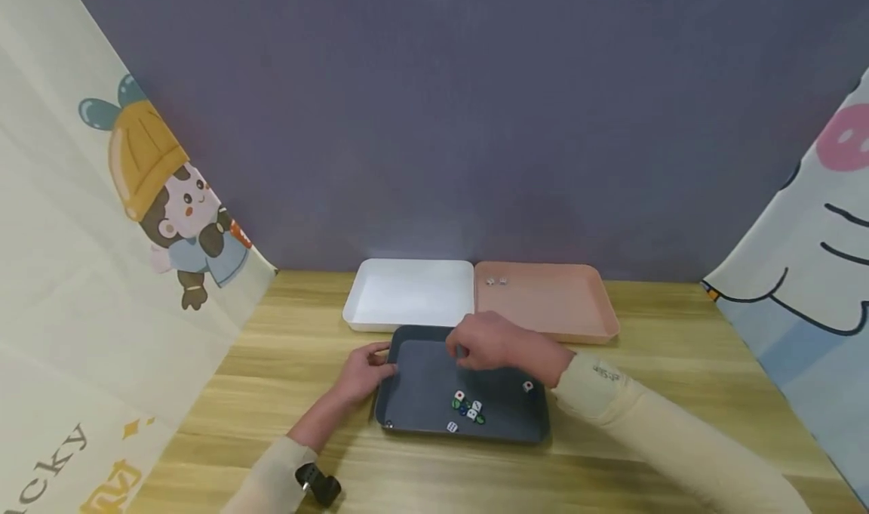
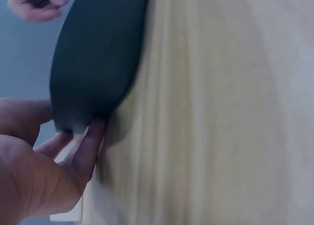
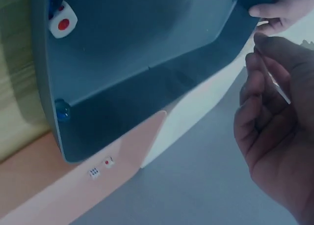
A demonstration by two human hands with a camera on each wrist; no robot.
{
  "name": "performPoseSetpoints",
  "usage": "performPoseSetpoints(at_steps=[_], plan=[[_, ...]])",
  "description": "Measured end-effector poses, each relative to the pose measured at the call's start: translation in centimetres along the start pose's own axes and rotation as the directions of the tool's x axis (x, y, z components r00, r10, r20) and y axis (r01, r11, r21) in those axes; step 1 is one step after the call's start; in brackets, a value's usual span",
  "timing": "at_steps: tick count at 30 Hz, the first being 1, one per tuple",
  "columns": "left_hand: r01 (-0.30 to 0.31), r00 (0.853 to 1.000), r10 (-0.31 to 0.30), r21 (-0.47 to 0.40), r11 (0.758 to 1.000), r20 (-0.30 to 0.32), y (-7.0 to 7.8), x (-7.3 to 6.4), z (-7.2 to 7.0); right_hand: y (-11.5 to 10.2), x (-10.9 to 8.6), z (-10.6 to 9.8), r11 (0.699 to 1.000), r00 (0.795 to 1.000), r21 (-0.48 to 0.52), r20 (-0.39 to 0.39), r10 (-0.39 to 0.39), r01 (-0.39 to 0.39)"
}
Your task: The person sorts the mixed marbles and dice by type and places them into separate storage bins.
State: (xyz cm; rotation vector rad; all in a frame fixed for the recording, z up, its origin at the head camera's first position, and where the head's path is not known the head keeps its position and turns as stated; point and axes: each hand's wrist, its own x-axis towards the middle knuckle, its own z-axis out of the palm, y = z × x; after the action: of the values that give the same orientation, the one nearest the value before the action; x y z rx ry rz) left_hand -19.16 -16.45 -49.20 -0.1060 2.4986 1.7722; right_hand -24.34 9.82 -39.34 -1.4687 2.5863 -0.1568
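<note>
My left hand (image 1: 363,374) pinches the left wall of a dark grey tray (image 1: 421,378), thumb over the rim and fingers outside and under it. That grip also shows in the left wrist view. Over the tray's far part is my right hand (image 1: 485,340), its fingers curled toward the thumb. In the right wrist view a thin pale strip shows between that thumb and the fingers; I cannot tell what, if anything, is held. White dice (image 1: 471,414) lie clustered with green and blue marbles (image 1: 480,419) near the tray's front. Another die (image 1: 528,386) sits at the right.
Behind the dark tray, a white tray (image 1: 414,291) and a pink-orange tray (image 1: 563,295) stand side by side. Two dice (image 3: 94,172) rest in the pink-orange one. The wooden table (image 1: 292,348) meets a grey-blue backdrop, with printed cloths at both sides.
</note>
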Motion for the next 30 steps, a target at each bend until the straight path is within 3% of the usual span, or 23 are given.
performPoseSetpoints(at_steps=[4,9,15,30], plan=[[0.115,0.987,-0.100,-0.127,0.985,0.123,0.3,0.5,-0.9,0.3,0.3,0.5,0.999,0.999,0.053,0.052,-0.009,0.006],[0.180,0.971,-0.153,-0.139,0.974,0.185,0.2,0.6,-1.6,0.2,0.3,1.6,0.995,0.990,0.094,0.141,0.015,-0.028],[0.212,0.965,-0.184,-0.144,0.967,0.187,0.1,0.2,-1.6,0.1,0.1,2.7,0.994,0.980,0.096,0.195,0.029,-0.048],[0.188,0.975,-0.164,-0.158,0.969,0.151,0.5,-0.4,-1.1,-0.4,1.3,4.2,0.998,0.976,0.043,0.207,-0.061,0.053]])
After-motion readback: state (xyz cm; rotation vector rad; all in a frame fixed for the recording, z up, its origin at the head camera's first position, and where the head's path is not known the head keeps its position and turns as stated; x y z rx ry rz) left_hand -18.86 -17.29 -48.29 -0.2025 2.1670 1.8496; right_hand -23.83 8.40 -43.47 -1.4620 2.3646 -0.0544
